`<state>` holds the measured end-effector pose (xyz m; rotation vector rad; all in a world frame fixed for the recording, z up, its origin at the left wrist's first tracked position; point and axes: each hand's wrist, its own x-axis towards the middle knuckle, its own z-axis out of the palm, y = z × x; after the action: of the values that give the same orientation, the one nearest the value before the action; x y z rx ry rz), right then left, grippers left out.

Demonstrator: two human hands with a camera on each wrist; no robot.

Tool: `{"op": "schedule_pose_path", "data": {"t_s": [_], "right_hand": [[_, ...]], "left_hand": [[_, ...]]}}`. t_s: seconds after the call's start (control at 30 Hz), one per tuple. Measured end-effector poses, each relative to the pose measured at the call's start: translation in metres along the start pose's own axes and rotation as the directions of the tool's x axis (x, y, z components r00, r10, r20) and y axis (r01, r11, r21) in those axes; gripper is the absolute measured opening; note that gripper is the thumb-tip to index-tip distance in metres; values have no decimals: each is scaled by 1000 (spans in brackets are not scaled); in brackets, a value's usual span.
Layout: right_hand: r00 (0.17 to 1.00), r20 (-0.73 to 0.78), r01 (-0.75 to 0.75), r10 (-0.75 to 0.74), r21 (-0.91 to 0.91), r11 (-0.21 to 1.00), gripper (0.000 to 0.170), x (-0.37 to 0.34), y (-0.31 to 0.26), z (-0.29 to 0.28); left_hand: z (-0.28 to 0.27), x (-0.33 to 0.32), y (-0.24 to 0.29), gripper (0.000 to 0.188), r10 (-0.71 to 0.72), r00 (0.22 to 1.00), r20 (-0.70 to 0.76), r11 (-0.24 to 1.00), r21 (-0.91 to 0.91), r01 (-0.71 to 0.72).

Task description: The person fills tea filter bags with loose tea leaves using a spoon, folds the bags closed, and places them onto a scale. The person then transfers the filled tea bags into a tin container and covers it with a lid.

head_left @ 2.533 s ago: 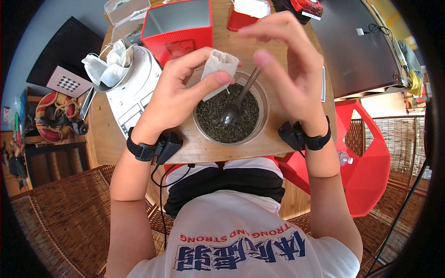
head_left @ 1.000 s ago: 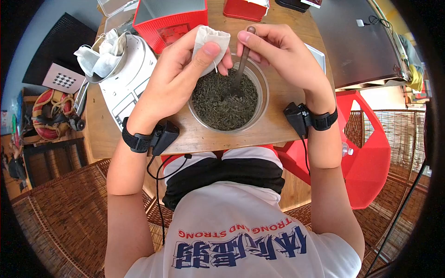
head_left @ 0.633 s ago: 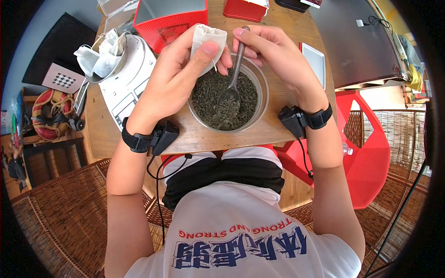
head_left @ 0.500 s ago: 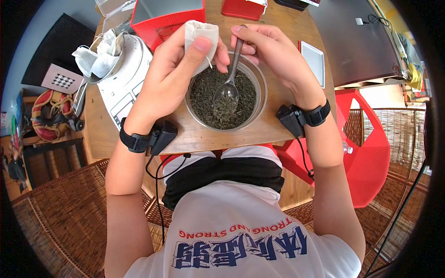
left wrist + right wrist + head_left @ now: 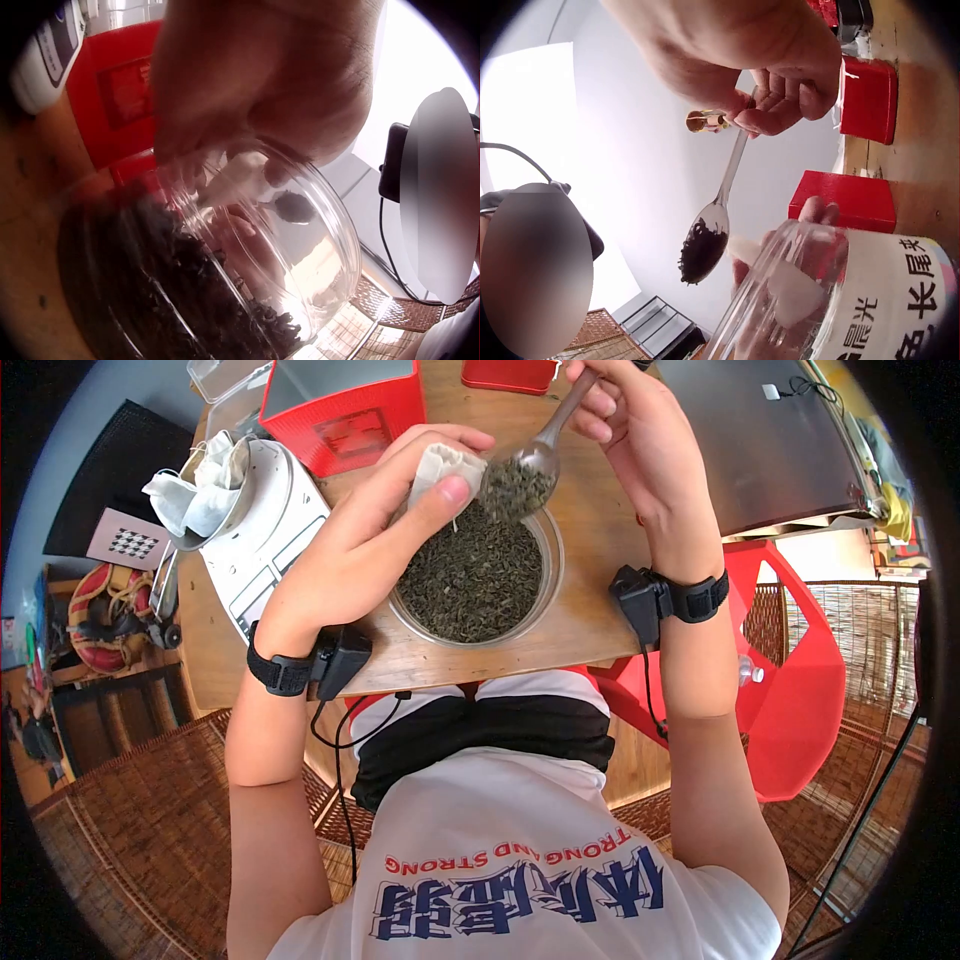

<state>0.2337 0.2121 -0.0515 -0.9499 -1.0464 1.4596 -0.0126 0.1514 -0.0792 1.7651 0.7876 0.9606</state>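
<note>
My left hand [image 5: 365, 545] pinches a small white cloth drawstring bag [image 5: 437, 472] between thumb and fingers, its mouth facing upward over the far side of the jar. Below it stands a clear plastic jar [image 5: 552, 585] with dark dried tea leaves [image 5: 468, 585] inside. The right hand [image 5: 655, 455] grips a spoon [image 5: 568, 415] by the end of its handle. A heap of tea leaves fills the spoon's bowl, which is beside the bag's mouth. In the right wrist view the loaded spoon [image 5: 724, 191] hangs above the jar [image 5: 870, 292], apart from its rim.
A white kitchen scale [image 5: 265, 525] stands left of the jar, with several white bags [image 5: 205, 485] in a metal bowl on it. Behind is an open red tin [image 5: 345, 435]; a smaller red box [image 5: 508, 374] sits farther back. A red chair [image 5: 800, 700] stands at right.
The right hand was off the spoon at first, then took its handle, scooped tea leaves and raised them out of the jar towards the bag. The left hand with the bag shifted slightly and tilted.
</note>
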Motion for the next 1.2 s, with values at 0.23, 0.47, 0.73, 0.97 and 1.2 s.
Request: {"op": "schedule_pose_path", "data": {"t_s": [0.23,0.47,0.73,0.97,1.2], "right_hand": [[962,-118,231,-247,-134,964,29,-3,-6,4],[951,-129,252,-281,-203,946,31,-7,-5,8],[936,-83,314,-341,-235,920,31,-6,-4,8],[912,-58,379,-405,-253,890,31,-14,-9,15],[906,-63,383,-419,-300,874,32,-15,-10,17]], "left_hand": [[-3,-5,2,31,-81,993,90,997,11,81],[1,-4,3,39,-91,995,49,995,-33,93],[-6,-4,-4,50,-122,987,100,992,27,120],[-11,-5,3,44,-127,979,159,988,-68,139],[-12,-5,-2,45,-91,983,159,994,-41,98]]}}
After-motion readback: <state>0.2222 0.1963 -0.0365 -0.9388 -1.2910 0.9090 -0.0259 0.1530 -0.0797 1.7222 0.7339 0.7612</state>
